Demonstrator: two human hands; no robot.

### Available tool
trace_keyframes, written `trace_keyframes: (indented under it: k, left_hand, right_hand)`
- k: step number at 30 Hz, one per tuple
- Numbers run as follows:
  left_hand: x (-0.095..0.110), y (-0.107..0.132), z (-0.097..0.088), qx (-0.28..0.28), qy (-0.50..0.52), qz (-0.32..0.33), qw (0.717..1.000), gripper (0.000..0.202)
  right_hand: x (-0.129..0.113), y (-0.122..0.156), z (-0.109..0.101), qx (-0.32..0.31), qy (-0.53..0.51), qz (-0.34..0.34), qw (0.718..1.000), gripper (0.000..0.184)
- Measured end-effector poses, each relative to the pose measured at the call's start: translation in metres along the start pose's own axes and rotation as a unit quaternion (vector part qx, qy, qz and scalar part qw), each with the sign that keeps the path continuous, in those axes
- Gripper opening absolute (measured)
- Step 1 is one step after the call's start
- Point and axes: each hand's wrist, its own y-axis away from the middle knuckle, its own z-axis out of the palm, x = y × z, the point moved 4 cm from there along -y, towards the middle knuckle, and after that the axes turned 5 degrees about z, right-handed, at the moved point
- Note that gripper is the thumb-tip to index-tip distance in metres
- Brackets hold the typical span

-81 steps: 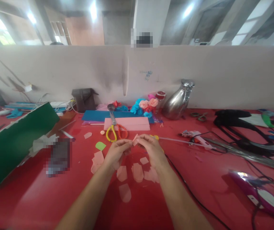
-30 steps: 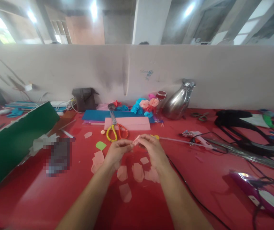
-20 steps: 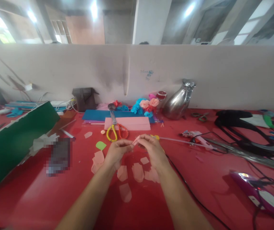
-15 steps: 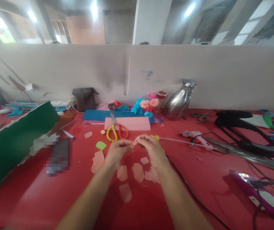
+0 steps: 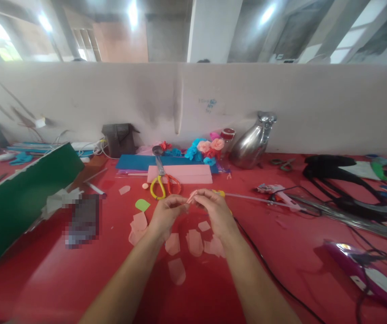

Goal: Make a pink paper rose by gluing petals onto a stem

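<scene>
Two hands meet mid-frame: the left hand (image 5: 164, 217) and the right hand (image 5: 214, 212) each close a narrow grip, thumb to fingertips, on one pink paper piece (image 5: 191, 196). Forearms angle inward above the red surface (image 5: 51, 279). It looks thin, rolled and pale, above loose pink petals (image 5: 195, 243).

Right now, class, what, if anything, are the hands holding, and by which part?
A small pink paper piece, pinched by the fingertips of left hand and right hand together; which edge cannot be told.
</scene>
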Motion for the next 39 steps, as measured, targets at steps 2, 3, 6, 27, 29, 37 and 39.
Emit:
trace_keyframes:
  k: [2, 3, 6, 27, 29, 37, 39]
  left_hand:
    - [-0.002, -0.001, -0.001, 0.004, 0.003, -0.001, 1.0, 0.011]
    - [-0.003, -0.001, -0.002, 0.007, 0.005, -0.005, 1.0, 0.011]
    - [-0.005, -0.001, -0.004, 0.015, 0.015, -0.017, 1.0, 0.013]
    - [0.01, 0.0, -0.001, 0.011, 0.048, 0.042, 0.998, 0.011]
    - [0.012, -0.001, -0.004, 0.034, 0.068, 0.049, 0.996, 0.011]
    - [0.014, -0.001, -0.004, 0.047, 0.108, 0.063, 0.991, 0.014]
    - [0.015, 0.0, -0.003, 0.038, 0.108, 0.068, 0.991, 0.013]
  right_hand:
    - [0.001, 0.0, -0.001, 0.009, 0.014, -0.003, 1.0, 0.009]
    - [0.002, 0.0, -0.002, 0.012, 0.02, -0.007, 1.0, 0.009]
    - [0.005, -0.001, -0.002, 0.014, 0.035, -0.026, 0.999, 0.012]
    - [0.0, 0.004, 0.009, -0.024, 0.042, -0.056, 0.997, 0.017]
    - [0.003, 0.005, 0.014, -0.07, 0.059, -0.058, 0.994, 0.014]
    - [0.007, 0.009, 0.026, -0.072, 0.12, -0.118, 0.983, 0.013]
    - [0.005, 0.009, 0.024, -0.039, 0.13, -0.133, 0.982, 0.013]
